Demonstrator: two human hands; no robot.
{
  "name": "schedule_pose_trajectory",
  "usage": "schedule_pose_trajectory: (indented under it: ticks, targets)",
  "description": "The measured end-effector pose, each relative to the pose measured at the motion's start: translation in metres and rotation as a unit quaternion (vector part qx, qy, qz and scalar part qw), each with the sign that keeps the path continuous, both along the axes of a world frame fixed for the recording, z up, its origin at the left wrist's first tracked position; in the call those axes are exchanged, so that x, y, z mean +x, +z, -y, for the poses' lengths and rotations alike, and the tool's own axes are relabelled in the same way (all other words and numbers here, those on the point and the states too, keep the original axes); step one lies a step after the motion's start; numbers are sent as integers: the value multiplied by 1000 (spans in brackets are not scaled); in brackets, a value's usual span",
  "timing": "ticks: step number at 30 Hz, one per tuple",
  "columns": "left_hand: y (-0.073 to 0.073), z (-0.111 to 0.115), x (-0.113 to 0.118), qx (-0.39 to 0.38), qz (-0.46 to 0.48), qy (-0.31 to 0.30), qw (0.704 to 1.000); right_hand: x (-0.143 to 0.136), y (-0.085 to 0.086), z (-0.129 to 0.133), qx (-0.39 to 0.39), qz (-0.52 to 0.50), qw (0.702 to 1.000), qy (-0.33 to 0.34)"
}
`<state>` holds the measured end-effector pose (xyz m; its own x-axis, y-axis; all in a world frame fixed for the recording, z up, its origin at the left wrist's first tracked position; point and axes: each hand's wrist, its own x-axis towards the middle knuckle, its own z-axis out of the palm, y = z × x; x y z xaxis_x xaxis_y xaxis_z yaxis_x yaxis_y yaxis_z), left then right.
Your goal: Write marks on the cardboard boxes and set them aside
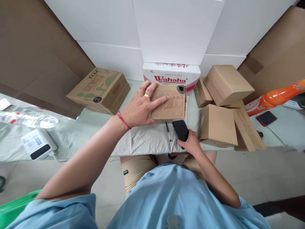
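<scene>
My left hand (pixel 141 106), with a ring and a red wrist cord, grips a small printed cardboard box (pixel 170 106) by its left side. The index finger stretches across the box's printed face, and the thumb lies at its near left edge. A dark, torn-looking patch marks the box's far right corner. Closer to the table's front edge, my right hand (pixel 192 143) grips the lower end of a black smartphone (pixel 180 129), its screen facing up. A pen (pixel 168 131) lies just left of the phone, touched by neither hand.
Behind the small box stands a white Wahaha carton (pixel 171 71). A larger printed cardboard box (pixel 98 89) sits at left, near a white device (pixel 39 144) and a clear bottle (pixel 28 119). Several plain boxes (pixel 219 125) are piled at right, beside an orange bottle (pixel 276 97) and another phone (pixel 266 118).
</scene>
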<state>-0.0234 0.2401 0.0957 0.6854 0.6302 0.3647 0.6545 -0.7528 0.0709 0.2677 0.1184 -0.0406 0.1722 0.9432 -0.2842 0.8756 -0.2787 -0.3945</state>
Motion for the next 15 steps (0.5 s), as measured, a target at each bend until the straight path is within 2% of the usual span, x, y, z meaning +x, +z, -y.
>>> schedule_pose_trajectory:
  ticks: [2, 4, 8, 11, 15]
  targets:
    - [0, 3, 0, -3, 0, 3, 1000, 4, 2, 14, 37, -45, 998, -18]
    - [-1, 7, 2, -4, 5, 6, 1000, 8, 9, 32, 120, -98, 987, -51]
    - [-2, 12, 8, -4, 10, 17, 1000, 13, 40, 57, 299, -125, 941, -102]
    - [-2, 15, 14, -4, 2, 29, 1000, 6, 68, 50, 397, -108, 908, -80]
    - [0, 17, 17, 1, -6, 40, 999, -18, 94, 16, 477, -100, 873, -12]
